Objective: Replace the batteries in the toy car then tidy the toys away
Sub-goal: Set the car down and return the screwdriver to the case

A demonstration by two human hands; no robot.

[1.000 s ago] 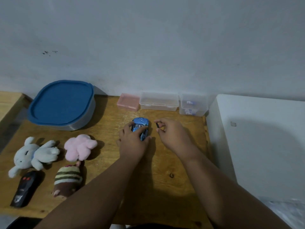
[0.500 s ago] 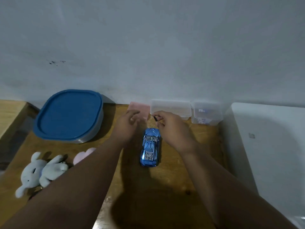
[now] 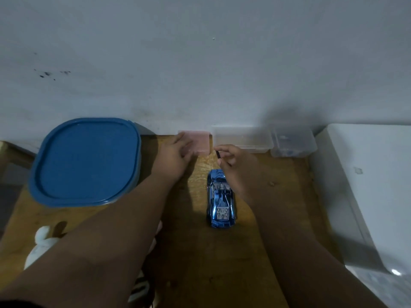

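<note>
The shiny blue toy car [image 3: 220, 200] lies on the wooden table [image 3: 278, 218], nose toward the wall, with no hand on it. My left hand [image 3: 175, 155] rests on the small pink box [image 3: 201, 142] by the wall, fingers laid over its left side. Just right of that box, my right hand [image 3: 233, 161] pinches a small dark piece [image 3: 218, 154] between thumb and forefinger, above the car's nose. What the piece is I cannot make out.
A large tub with a blue lid [image 3: 85, 161] stands at the left. Two clear plastic boxes [image 3: 242, 138] [image 3: 293, 143] line the wall to the right of the pink one. A white surface [image 3: 373, 185] borders the table's right. A white plush [image 3: 42, 243] shows under my left arm.
My left hand has let go of the car and reached forward onto the pink box. My right hand has carried the small dark piece toward the boxes. The view has shifted closer.
</note>
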